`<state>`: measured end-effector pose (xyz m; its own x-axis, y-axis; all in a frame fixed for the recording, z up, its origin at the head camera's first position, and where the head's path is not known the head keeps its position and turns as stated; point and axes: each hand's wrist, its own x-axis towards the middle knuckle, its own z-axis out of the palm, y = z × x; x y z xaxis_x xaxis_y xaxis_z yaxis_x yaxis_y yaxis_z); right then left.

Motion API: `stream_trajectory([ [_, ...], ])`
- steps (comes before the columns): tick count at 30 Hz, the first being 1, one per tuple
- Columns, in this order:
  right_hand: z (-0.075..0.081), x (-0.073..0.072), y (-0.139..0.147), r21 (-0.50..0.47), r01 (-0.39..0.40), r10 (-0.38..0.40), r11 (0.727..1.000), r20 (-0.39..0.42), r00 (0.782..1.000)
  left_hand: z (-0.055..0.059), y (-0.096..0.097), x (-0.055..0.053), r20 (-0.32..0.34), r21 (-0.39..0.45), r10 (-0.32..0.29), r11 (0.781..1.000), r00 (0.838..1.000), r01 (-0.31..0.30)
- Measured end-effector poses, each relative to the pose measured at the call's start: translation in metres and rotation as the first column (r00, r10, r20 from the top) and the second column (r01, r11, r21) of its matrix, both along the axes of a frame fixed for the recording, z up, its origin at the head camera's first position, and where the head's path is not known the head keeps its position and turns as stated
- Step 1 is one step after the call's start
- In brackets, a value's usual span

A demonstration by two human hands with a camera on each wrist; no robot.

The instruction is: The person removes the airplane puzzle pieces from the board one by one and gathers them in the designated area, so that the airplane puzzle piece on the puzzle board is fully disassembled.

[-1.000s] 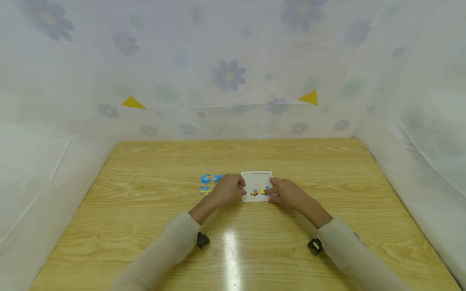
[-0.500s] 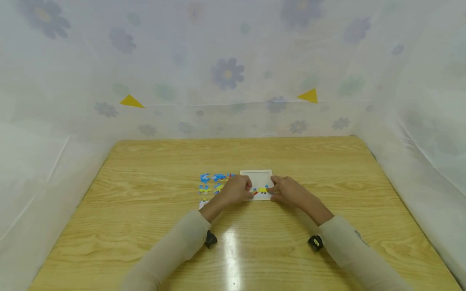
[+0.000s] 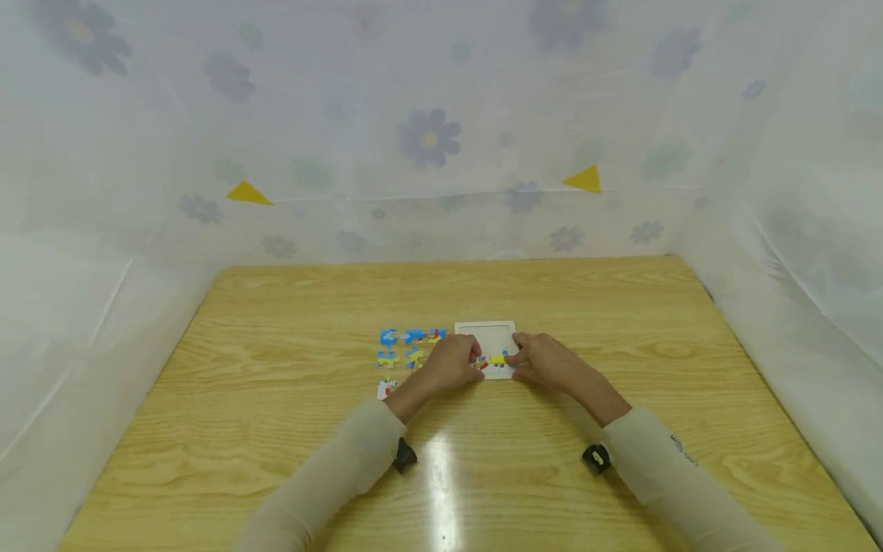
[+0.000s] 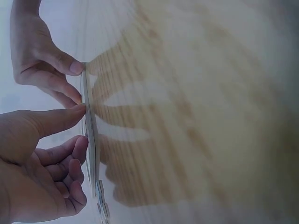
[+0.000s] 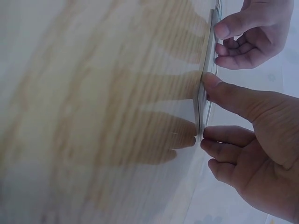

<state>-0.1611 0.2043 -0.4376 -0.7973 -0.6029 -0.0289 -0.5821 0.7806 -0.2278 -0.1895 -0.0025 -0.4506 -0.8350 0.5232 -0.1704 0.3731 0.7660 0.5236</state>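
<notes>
A white puzzle tray [image 3: 486,325] lies on the table, with a few coloured jigsaw pieces along its near side. My left hand [image 3: 451,362] reaches over the tray's near left corner, its thumb and curled index finger at either side of a small red-and-white puzzle piece [image 3: 483,365]. From the right, my right hand [image 3: 548,360] holds the tray's near right corner, fingertips beside a yellow piece [image 3: 498,359]. In the left wrist view the left thumb [image 4: 65,120] meets the tray's edge. The right thumb [image 5: 222,88] touches that edge in the right wrist view.
Left of the tray, loose jigsaw pieces lie in rows, including a blue one [image 3: 388,337] and a white one [image 3: 386,389]; my left forearm covers some. Pale flowered sheets [image 3: 428,138] enclose the wooden table [image 3: 276,368] at the back and sides.
My left hand has moved right, from the tray's left edge onto the piece inside it, uncovering more loose pieces. The right hand has stayed at the tray's right side.
</notes>
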Motion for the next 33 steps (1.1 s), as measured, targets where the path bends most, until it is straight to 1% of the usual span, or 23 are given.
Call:
stream_trajectory([
  [5,0.0,0.001,0.0,0.003,-0.007,0.007,1.0,-0.006,1.0,0.002,0.005,-0.001,-0.007,-0.043,-0.011,0.999,1.0,0.011],
  [11,-0.001,0.0,0.002,0.008,-0.008,0.008,1.0,-0.021,1.0,0.006,0.01,0.001,-0.042,-0.096,-0.047,0.994,0.998,0.043],
  [20,-0.005,0.0,0.002,0.017,-0.015,0.015,1.0,-0.04,0.999,0.009,0.011,0.008,-0.095,-0.144,-0.029,0.99,0.995,0.015],
  [25,-0.004,0.0,0.001,0.019,-0.026,0.027,0.999,-0.058,0.998,0.009,0.011,0.009,-0.135,-0.169,-0.029,0.986,0.99,0.006],
  [30,-0.003,0.0,0.001,0.016,-0.033,0.034,0.999,-0.061,0.998,0.009,0.01,0.01,-0.172,-0.184,-0.045,0.983,0.984,0.013],
  [33,-0.004,0.0,0.001,0.005,-0.025,0.025,1.0,-0.043,0.999,0.009,0.01,0.011,-0.206,-0.19,-0.062,0.981,0.977,0.023],
])
